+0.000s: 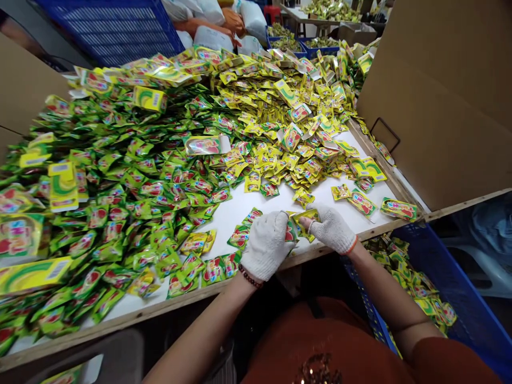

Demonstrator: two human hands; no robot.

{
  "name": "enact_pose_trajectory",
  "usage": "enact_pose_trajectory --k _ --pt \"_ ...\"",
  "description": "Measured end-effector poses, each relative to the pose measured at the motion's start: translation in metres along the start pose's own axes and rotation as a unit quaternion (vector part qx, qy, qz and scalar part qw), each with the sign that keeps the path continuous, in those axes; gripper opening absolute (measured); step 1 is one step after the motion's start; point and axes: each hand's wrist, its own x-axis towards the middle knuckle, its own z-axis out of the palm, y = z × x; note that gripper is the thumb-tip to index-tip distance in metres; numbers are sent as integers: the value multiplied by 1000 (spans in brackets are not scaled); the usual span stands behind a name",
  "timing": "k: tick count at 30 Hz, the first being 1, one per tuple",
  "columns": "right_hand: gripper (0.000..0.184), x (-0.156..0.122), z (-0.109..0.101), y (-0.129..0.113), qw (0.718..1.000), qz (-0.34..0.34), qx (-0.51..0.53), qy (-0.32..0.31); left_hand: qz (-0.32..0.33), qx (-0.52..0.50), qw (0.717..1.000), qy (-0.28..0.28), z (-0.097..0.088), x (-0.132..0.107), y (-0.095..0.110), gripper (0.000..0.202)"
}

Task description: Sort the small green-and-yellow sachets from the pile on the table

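Left hand (266, 244) and right hand (331, 229), both in white knitted gloves, close together over the front edge of a white, flat surface (222, 217) with a wooden border. Right hand closed on a small yellow foil packet (313, 215), with bare thumb pressed over its face. Left hand curled almost to a fist, with fingertips hidden; at its inner side, a small green foil packet (290, 232) printed with red, too covered to tell whether gripped or merely touched.

Key relation: yellow packet in the gap between both hands, immediately left of the right palm, with right hand nearer. Long axis apparently sideways, from one hand toward the other, though hard to judge under the thumb. Green packet between left hand and yellow packet, nearer the left. Straight ahead, beyond both hands, a loose heap of yellow foil packets (272, 156); farther left, a broad heap of green foil packets (134, 160).
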Motion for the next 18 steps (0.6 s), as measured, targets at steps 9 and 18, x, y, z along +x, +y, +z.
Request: enact_pose_trajectory --k 9,18 --pt "31 -1 5 2 992 11 116 42 -2 -41 998 40 1 4 0 42" --pt "22 -1 13 -7 993 -48 -102 43 -3 -24 1000 4 1 5 6 31"
